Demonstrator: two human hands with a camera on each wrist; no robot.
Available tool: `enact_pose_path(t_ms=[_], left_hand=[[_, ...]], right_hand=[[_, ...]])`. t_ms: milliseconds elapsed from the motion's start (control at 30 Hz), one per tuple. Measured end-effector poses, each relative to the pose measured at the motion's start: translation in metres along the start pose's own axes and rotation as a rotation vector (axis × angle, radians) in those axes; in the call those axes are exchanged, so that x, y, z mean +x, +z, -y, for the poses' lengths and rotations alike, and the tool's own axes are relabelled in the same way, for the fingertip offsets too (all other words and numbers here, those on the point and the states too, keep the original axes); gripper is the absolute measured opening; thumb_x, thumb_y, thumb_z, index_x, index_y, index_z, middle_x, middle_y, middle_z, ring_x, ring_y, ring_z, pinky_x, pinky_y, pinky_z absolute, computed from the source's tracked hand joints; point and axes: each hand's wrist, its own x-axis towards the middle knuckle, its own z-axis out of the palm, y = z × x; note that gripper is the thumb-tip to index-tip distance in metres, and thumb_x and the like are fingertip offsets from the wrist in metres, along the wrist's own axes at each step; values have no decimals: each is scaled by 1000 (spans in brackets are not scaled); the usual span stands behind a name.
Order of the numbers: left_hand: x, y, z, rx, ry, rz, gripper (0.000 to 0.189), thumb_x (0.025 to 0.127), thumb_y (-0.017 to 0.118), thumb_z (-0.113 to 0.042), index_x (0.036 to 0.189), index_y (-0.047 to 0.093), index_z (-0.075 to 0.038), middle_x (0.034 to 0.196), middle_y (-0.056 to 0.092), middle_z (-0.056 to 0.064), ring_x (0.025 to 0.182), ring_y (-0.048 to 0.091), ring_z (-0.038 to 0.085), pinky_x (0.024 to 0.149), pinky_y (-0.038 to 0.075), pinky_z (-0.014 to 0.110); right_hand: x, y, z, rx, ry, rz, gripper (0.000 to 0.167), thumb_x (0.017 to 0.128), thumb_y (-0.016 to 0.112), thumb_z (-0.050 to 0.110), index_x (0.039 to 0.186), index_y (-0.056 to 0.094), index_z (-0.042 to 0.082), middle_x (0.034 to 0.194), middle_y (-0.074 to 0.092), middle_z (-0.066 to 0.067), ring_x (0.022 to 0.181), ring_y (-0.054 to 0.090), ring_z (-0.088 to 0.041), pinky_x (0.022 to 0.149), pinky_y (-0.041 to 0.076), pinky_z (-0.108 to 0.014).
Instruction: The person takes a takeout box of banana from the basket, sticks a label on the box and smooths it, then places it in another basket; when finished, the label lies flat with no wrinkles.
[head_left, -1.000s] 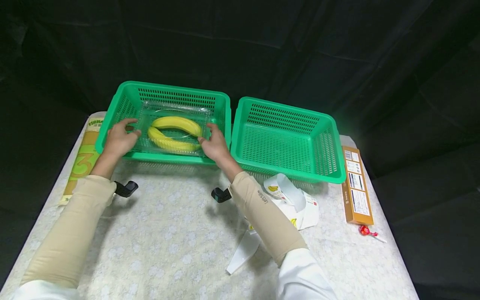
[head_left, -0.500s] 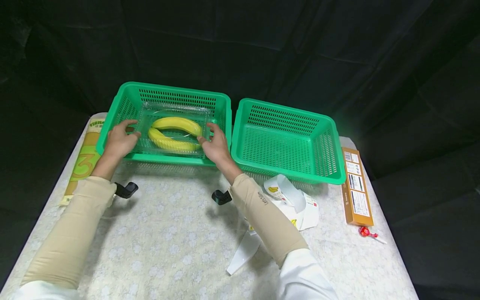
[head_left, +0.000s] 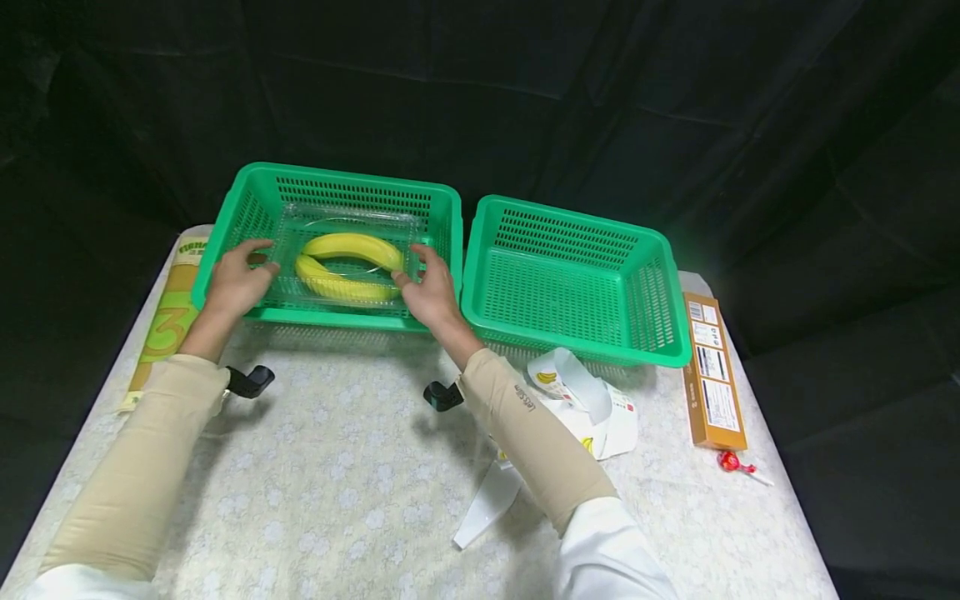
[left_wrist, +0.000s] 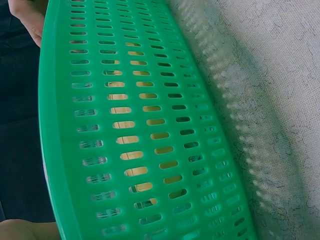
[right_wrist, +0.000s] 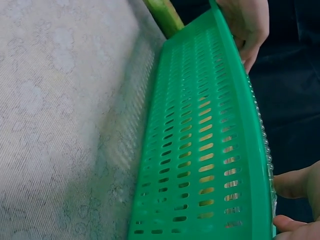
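A clear plastic box (head_left: pixel 352 214) sits within the left green basket (head_left: pixel 337 318), between my two hands. Through it show two yellow bananas, a rear one (head_left: pixel 352 243) and a front one (head_left: pixel 345 290). My left hand (head_left: pixel 238 279) holds the box's left end, thumb and fingers spread along it. At the opposite end, my right hand (head_left: pixel 431 292) grips the edge with thumb and forefinger. Both wrist views look at the basket's slotted front wall (left_wrist: pixel 150 125), with yellow showing through the slots. Fingers of the right hand (right_wrist: pixel 300 200) reach over the rim in the right wrist view.
Another green basket (head_left: pixel 551 292) stands just right of the first. White paper strips (head_left: pixel 600 400) with banana pictures lie beside my right forearm. At the right are an orange carton (head_left: pixel 712 371) and a red lollipop (head_left: pixel 727 461); a green-yellow packet (head_left: pixel 162 329) lies at the left.
Both hands and the clear plastic box have shifted very slightly left. The bananas and both baskets stay where they were.
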Motion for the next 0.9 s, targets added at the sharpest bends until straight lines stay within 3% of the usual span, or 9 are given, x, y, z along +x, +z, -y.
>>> enact_pose_path(t_ms=[167, 700, 900], left_hand=[[1, 0, 0, -7, -2, -2, 54, 104, 44, -16, 155, 35, -3, 149, 43, 34, 135, 43, 51, 103, 42, 61], [0, -1, -2, -64, -23, 10, 54, 104, 44, -16, 156, 33, -2, 150, 42, 34, 133, 45, 48, 103, 42, 56], [4, 0, 0, -93, -57, 20, 54, 105, 45, -19, 156, 34, -4, 150, 43, 30, 122, 49, 35, 87, 44, 35]], right_hand=[[0, 1, -1, -39, -14, -5, 55, 101, 60, 18, 152, 41, 9, 151, 44, -16, 133, 49, -37, 103, 48, -51], [-1, 1, -1, 0, -22, -11, 53, 100, 61, 17, 150, 43, 11, 152, 43, -17, 136, 47, -41, 106, 47, -53], [0, 0, -1, -7, -12, -20, 52, 99, 62, 18, 149, 46, 13, 150, 46, -16, 134, 50, -38, 104, 49, -50]])
